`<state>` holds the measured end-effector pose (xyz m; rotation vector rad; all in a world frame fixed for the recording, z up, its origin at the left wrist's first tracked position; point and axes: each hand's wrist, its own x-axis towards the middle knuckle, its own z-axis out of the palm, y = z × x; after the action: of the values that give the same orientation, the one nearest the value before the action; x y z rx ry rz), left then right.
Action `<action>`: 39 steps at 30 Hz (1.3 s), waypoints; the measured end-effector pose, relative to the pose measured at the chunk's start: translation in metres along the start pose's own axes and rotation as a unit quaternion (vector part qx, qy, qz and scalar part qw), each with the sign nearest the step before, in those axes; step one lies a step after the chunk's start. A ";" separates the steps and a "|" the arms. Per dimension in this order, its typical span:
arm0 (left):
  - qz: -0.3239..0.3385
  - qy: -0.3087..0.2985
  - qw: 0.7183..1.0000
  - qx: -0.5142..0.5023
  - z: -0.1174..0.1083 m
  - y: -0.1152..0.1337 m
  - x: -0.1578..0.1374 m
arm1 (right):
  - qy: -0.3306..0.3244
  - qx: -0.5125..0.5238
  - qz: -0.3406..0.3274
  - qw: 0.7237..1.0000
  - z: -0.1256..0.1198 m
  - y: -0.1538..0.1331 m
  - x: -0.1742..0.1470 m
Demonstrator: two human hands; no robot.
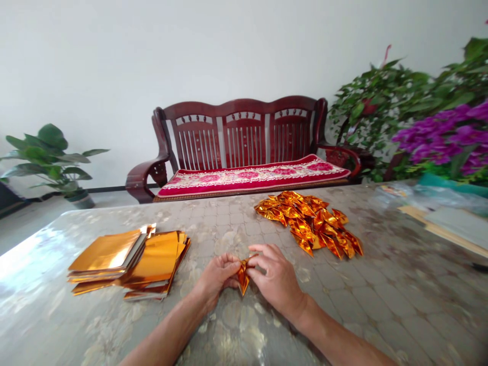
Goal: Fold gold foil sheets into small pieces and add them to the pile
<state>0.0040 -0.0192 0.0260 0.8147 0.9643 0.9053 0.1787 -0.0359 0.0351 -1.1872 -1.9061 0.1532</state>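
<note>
Gold foil piece at worktop near-middle, pinched by left hand and right hand, both mostly closed; sheet stacks worktop left, folded pieces right; pot beyond worktop holds plant.

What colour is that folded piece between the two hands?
Shiny orange-gold; the head view shows the folded piece best.

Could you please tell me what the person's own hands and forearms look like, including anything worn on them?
The left hand and right hand are bare, with no gloves. The left forearm and right forearm are uncovered as far as the picture shows, with no sleeves in view. No watch, bracelet or ring is visible, though some fingers are partly hidden.
</note>
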 end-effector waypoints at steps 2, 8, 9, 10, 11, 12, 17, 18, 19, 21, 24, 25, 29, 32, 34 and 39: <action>-0.004 -0.006 1.000 0.003 -0.001 -0.001 0.001 | 0.009 -0.010 -0.022 1.000 -0.001 -0.001 0.001; -0.015 -0.011 1.000 -0.004 -0.001 -0.001 0.001 | 0.044 -0.022 -0.092 0.995 0.000 -0.002 0.001; -0.015 -0.009 1.000 -0.005 -0.001 -0.001 0.001 | 0.043 -0.026 -0.099 0.994 0.000 -0.002 0.001; -0.016 -0.007 1.000 -0.007 -0.002 0.000 0.001 | 0.040 -0.029 -0.105 0.993 0.000 -0.001 0.001; -0.016 -0.005 1.000 -0.011 -0.002 0.000 0.000 | 0.036 -0.033 -0.110 0.993 0.001 0.000 0.000; -0.015 -0.003 1.000 -0.015 -0.002 0.000 0.000 | 0.032 -0.035 -0.112 0.993 0.001 0.001 0.000; -0.003 -0.001 0.999 -0.042 -0.004 -0.004 0.001 | 0.020 -0.039 -0.106 0.993 0.004 0.003 0.000; 0.002 -0.001 0.999 -0.047 -0.005 -0.004 0.001 | 0.017 -0.039 -0.103 0.994 0.004 0.003 0.000; 0.007 0.002 0.999 -0.053 -0.005 -0.005 0.001 | 0.014 -0.039 -0.100 0.994 0.005 0.002 0.000; 0.010 0.010 0.998 -0.060 -0.004 -0.005 0.000 | 0.009 -0.037 -0.096 0.995 0.004 0.000 0.000; 0.007 0.018 0.998 -0.062 -0.003 -0.003 -0.002 | 0.008 -0.034 -0.083 0.996 0.001 -0.003 0.001; 0.009 0.019 0.998 -0.065 -0.002 -0.003 -0.002 | 0.009 -0.034 -0.074 0.997 0.000 -0.003 0.001; 0.024 0.011 0.997 -0.070 0.001 0.000 -0.006 | 0.016 -0.038 -0.041 0.998 -0.001 -0.004 0.001; 0.031 0.003 0.997 -0.066 0.003 -0.001 -0.007 | 0.017 -0.032 -0.037 0.999 0.001 -0.004 0.000; 0.035 -0.001 0.997 -0.067 0.004 -0.002 -0.007 | 0.015 -0.025 -0.040 0.999 0.003 -0.004 0.000; 0.012 0.012 0.995 -0.100 0.002 0.001 -0.002 | 0.016 0.019 -0.055 0.998 -0.002 -0.002 0.004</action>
<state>0.0046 -0.0213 0.0282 0.6467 0.8705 1.0173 0.1783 -0.0343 0.0398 -1.0518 -1.9268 0.1095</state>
